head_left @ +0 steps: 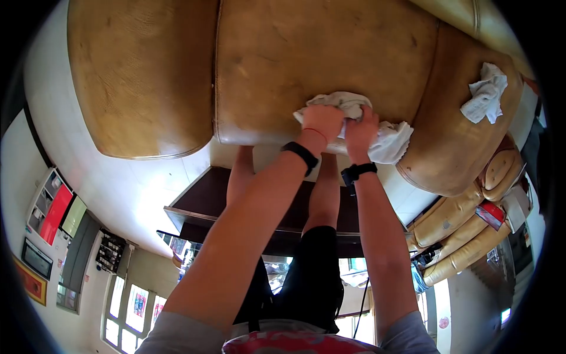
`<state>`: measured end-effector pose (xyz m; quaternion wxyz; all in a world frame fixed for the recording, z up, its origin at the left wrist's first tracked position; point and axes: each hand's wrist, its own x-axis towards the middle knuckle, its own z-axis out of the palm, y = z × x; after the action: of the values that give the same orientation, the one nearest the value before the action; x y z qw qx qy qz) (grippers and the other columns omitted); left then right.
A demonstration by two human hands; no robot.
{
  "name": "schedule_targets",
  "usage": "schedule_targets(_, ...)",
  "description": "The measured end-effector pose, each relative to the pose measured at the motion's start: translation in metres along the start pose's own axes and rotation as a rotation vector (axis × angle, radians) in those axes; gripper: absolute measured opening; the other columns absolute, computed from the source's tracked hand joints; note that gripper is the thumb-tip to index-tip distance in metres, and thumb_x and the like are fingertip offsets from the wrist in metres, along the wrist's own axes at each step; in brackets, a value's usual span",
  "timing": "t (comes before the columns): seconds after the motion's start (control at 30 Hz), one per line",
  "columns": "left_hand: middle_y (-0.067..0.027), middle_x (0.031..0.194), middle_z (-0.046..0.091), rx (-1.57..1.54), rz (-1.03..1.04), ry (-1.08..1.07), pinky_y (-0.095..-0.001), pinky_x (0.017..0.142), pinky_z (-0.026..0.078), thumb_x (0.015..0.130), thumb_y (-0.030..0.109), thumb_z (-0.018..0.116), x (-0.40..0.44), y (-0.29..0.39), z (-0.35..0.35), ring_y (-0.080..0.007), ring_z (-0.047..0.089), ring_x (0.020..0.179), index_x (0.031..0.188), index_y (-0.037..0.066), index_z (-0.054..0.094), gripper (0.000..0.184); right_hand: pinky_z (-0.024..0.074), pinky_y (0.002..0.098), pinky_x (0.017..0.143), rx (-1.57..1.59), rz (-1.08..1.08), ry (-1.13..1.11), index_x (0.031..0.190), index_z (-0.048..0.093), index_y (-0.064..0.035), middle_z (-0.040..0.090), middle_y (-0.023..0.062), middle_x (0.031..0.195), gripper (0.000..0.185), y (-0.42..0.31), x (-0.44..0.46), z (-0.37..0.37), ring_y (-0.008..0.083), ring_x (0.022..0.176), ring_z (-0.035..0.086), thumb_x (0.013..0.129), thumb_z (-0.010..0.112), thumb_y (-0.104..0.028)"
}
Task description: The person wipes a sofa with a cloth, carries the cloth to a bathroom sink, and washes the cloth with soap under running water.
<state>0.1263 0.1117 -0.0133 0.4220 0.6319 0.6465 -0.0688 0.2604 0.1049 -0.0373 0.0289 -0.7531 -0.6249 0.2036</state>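
My left hand (323,120), with a thin red string and a black band at its wrist, is closed on a crumpled off-white cloth (348,100). The cloth lies on the tan leather sofa seat (330,56), near its front edge. Just to the right, my right hand (361,128) grips cloth too, its fingers bent and partly blurred. A whiter stretch of cloth (392,143) hangs from under it over the seat edge. Whether these are one cloth or two, I cannot tell.
Another crumpled white cloth (487,94) rests on the right part of the sofa. A dark low table (203,192) stands close behind my legs. More tan sofa seating (460,236) is at the lower right. Pale floor (127,183) shows at left.
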Motion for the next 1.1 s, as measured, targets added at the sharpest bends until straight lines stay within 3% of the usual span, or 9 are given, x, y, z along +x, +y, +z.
schedule_targets(0.27,-0.0184,0.084,0.071,0.074,-0.347,-0.052,-0.0481,0.073,0.056,0.089,0.042,0.054,-0.065,-0.133,-0.046,-0.0367,0.070,0.083,0.083,0.008,0.075,0.041,0.0526,0.0453,0.074,0.066,-0.164,-0.262,0.105,0.061,-0.0112,0.057,0.0119,0.104,0.037,-0.153,-0.047,0.048,0.0329,0.093,0.061,0.068,0.068,-0.014)
schedule_targets(0.4,-0.0207,0.083,0.070,0.138,-0.451,-0.065,-0.0469,0.070,0.057,0.091,0.045,0.052,-0.095,-0.148,-0.054,-0.0377,0.070,0.078,0.081,0.005,0.074,0.046,0.0520,0.0447,0.075,0.166,-0.293,-0.324,0.101,0.064,-0.0113,0.058,0.0122,0.099,0.034,-0.184,-0.062,0.055,0.0336,0.092,0.061,0.067,0.067,-0.011)
schedule_targets(0.63,-0.0169,0.085,0.072,0.131,-0.591,-0.084,-0.0451,0.072,0.057,0.085,0.037,0.060,-0.092,-0.133,-0.054,-0.0353,0.070,0.082,0.087,0.006,0.074,0.034,0.0539,0.0409,0.065,0.125,-0.405,-0.410,0.092,0.061,-0.0120,0.056,0.0089,0.094,0.024,-0.159,-0.069,0.036,0.0279,0.086,0.063,0.070,0.071,-0.015)
schedule_targets(0.77,-0.0158,0.085,0.072,0.110,-0.431,-0.165,-0.0433,0.070,0.056,0.079,0.032,0.066,-0.082,-0.095,-0.036,-0.0326,0.070,0.078,0.085,0.007,0.074,0.028,0.0538,0.0424,0.060,0.079,-0.318,-0.425,0.093,0.061,-0.0130,0.056,0.0093,0.093,0.023,-0.109,-0.075,0.011,0.0289,0.080,0.065,0.072,0.071,-0.018)
schedule_targets(1.0,-0.0175,0.083,0.071,0.055,-0.247,-0.066,-0.0448,0.071,0.056,0.075,0.032,0.066,-0.008,0.020,0.019,-0.0352,0.069,0.078,0.084,0.005,0.073,0.029,0.0529,0.0434,0.054,-0.003,-0.291,-0.286,0.096,0.060,-0.0140,0.055,0.0103,0.094,0.023,0.009,-0.017,-0.044,0.0305,0.076,0.066,0.075,0.069,-0.019)
schedule_targets(1.1,-0.0177,0.085,0.071,0.011,-0.137,-0.004,-0.0461,0.071,0.056,0.078,0.035,0.065,0.035,0.070,0.004,-0.0360,0.069,0.080,0.085,0.004,0.072,0.033,0.0537,0.0453,0.060,-0.101,-0.273,-0.161,0.097,0.061,-0.0145,0.056,0.0116,0.098,0.022,0.037,0.033,-0.074,0.0320,0.081,0.066,0.076,0.065,-0.016)
